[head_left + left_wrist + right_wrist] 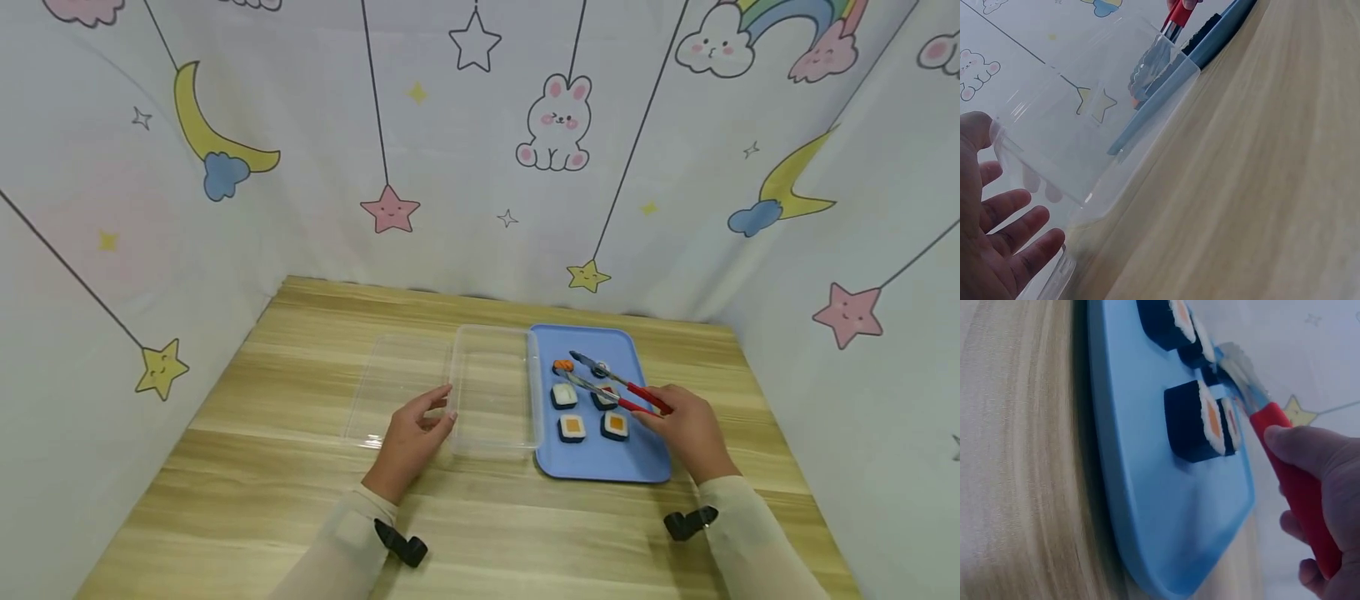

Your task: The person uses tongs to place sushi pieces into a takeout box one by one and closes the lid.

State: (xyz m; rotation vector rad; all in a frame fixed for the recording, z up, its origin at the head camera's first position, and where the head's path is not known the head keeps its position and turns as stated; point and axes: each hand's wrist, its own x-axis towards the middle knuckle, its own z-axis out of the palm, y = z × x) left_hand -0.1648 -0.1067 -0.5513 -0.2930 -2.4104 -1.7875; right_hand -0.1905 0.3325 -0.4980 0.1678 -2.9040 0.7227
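Note:
My right hand (688,427) grips the red-handled tongs (1297,481) over the right side of a blue tray (600,467). Their metal arms stand spread apart, reaching toward the back row, where an orange-topped sushi piece (562,366) sits near the tips. Several sushi pieces wrapped in black lie on the tray, among them an egg-centred roll (572,427) and a white-topped one (564,395). My left hand (411,437) rests at the left wall of a clear plastic box (495,447). In the left wrist view its thumb touches the rim, other fingers loose and spread.
A clear flat lid (397,367) lies on the wooden table (247,467) left of the box. The box stands right against the tray's left edge. Curtains with printed stars and moons (480,242) enclose the table at the back and both sides.

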